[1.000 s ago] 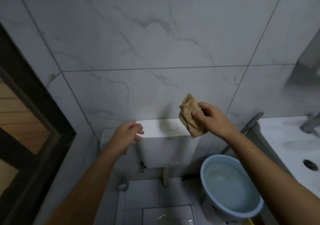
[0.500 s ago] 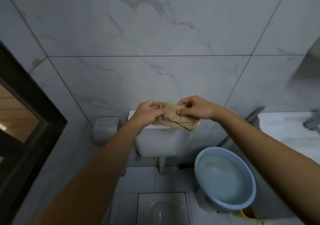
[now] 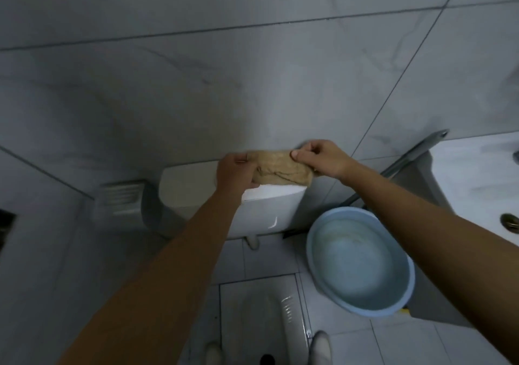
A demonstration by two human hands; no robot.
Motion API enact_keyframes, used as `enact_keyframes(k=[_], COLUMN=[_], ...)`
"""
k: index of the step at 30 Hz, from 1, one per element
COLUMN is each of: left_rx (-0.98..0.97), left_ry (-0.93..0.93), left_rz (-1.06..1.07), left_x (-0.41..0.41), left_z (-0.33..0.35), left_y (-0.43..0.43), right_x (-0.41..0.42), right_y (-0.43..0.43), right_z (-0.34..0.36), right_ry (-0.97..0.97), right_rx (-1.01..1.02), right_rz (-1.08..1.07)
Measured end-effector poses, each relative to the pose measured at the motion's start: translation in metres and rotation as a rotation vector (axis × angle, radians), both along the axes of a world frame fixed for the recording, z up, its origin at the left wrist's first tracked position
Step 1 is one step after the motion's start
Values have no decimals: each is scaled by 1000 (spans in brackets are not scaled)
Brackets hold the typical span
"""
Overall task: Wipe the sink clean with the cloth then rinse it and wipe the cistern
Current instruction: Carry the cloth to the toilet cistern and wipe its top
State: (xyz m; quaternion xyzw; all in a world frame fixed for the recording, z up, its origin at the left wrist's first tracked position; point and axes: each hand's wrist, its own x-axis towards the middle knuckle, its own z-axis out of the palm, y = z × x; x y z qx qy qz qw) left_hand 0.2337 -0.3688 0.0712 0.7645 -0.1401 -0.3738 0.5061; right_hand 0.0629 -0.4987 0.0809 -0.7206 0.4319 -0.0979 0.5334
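A tan cloth (image 3: pixel 280 169) is stretched between both hands just above the top of the white cistern (image 3: pixel 185 184). My left hand (image 3: pixel 234 172) grips the cloth's left end. My right hand (image 3: pixel 320 158) pinches its right end with thumb and fingers. The cloth's lower edge touches or nearly touches the cistern lid; the flush buttons are hidden behind it. The white sink (image 3: pixel 483 173) shows at the right edge with its drain (image 3: pixel 509 220).
A light blue basin (image 3: pixel 359 263) stands on the floor right of the cistern. A squat toilet pan (image 3: pixel 269 317) lies below. A grey paper holder (image 3: pixel 120 197) hangs on the left wall. A metal pipe (image 3: pixel 407 158) leans beside the sink.
My left hand came across and took the cloth's left end. Both hands then spread the cloth and lowered it onto the cistern top; the view tilted down.
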Motion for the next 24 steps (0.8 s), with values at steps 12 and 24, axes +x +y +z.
enact_keyframes(k=[12, 24], left_rx=[-9, 158], left_ry=[-1204, -930], left_rz=[-658, -800], left_x=[2, -16], left_z=[-24, -15], left_y=[8, 31], right_x=[-7, -21], right_y=[26, 34], right_z=[-32, -10], right_ry=[-87, 133], right_rx=[-721, -442], right_rz=[-187, 212])
